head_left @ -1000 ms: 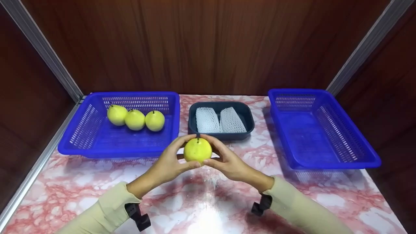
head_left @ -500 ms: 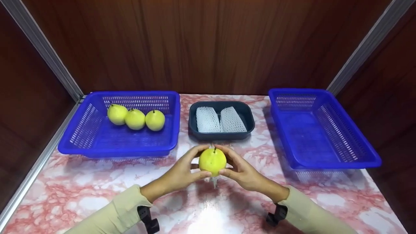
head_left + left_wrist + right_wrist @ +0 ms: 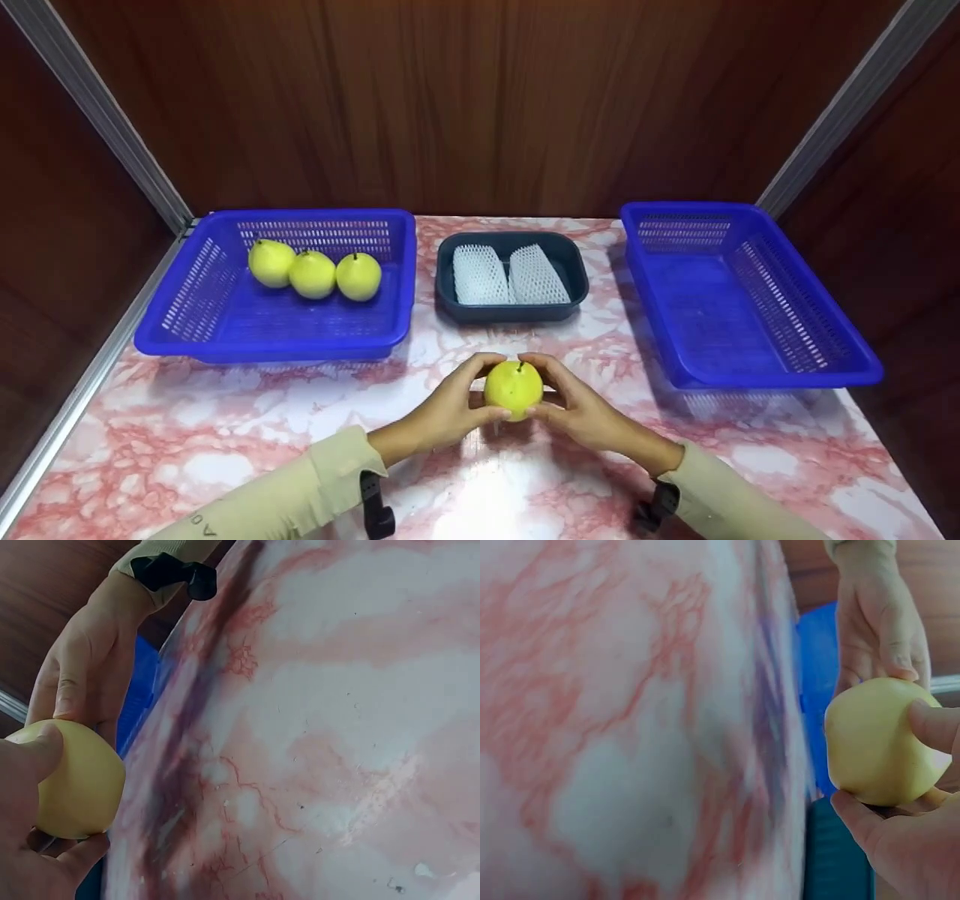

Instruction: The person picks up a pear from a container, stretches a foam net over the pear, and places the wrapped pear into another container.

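A yellow pear (image 3: 514, 391) with a short dark stem is held between both hands over the front middle of the table. My left hand (image 3: 450, 409) grips its left side, thumb in front and fingers curved round the far side. From the right, my right hand (image 3: 581, 409) holds it the same way. In the left wrist view the pear (image 3: 81, 780) shows a smooth pale side with a thumb pressed on it. Both hands also meet on the pear (image 3: 877, 742) in the right wrist view. Three more pears (image 3: 313, 274) sit in the left blue basket (image 3: 277, 349).
Behind the hands stands a dark tray (image 3: 514, 313) with white foam net sleeves (image 3: 480, 276) in it. Another blue basket (image 3: 720, 322) is at the right. A wooden panel (image 3: 480, 105) closes off the back of the marbled table (image 3: 247, 435).
Both hands have carried the pear to the right and nearer the front of the table, away from the dark tray. The baskets, the tray and the other pears stay where they were.
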A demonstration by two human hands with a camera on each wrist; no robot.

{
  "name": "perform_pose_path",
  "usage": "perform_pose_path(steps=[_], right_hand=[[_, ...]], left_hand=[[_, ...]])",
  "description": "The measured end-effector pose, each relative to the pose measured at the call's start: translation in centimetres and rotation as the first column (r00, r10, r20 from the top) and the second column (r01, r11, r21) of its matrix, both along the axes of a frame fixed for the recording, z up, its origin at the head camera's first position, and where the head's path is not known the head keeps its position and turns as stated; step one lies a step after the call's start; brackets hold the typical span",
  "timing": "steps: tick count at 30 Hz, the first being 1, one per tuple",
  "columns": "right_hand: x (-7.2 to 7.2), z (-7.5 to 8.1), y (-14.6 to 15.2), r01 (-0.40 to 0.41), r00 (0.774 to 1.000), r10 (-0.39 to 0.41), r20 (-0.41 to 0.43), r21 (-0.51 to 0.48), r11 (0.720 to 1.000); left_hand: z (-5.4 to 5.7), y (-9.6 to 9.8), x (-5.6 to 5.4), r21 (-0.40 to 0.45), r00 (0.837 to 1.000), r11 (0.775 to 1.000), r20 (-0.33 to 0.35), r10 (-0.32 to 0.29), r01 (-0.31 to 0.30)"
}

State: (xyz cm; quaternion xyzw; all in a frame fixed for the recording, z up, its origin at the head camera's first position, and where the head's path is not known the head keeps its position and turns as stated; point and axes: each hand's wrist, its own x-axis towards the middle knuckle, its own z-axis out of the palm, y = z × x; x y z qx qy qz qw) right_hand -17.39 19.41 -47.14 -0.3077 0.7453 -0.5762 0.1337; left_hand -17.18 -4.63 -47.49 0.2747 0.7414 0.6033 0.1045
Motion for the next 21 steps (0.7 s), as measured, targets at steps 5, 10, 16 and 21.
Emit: perform_pose_path(steps=[5,10,16,21], right_hand=[[-0.5,-0.8,0.4,0.045,0.999,-0.044,-0.017,0.026,0.999],[-1.1,-1.4,0.4,0.067,0.998,-0.067,0.000,0.026,0.997],[-1.7,-1.7,0.2,0.094,0.995,-0.096,0.036,0.037,0.995],[-2.3,-1.9,0.2,0.104,0.994,-0.105,0.023,0.032,0.994]], left_hand=[[-1.0,0.5,-0.8,-0.013,1.000,1.000,-0.015,0.016,-0.016],[-1.7,0.7,-1.5,-0.031,1.000,0.999,-0.015,0.023,-0.024],[-2.2,1.0,-2.4,-0.038,1.000,0.999,-0.014,0.021,-0.021],[-2.6,1.2,-3.0,-0.052,0.998,0.998,-0.040,0.038,-0.040]])
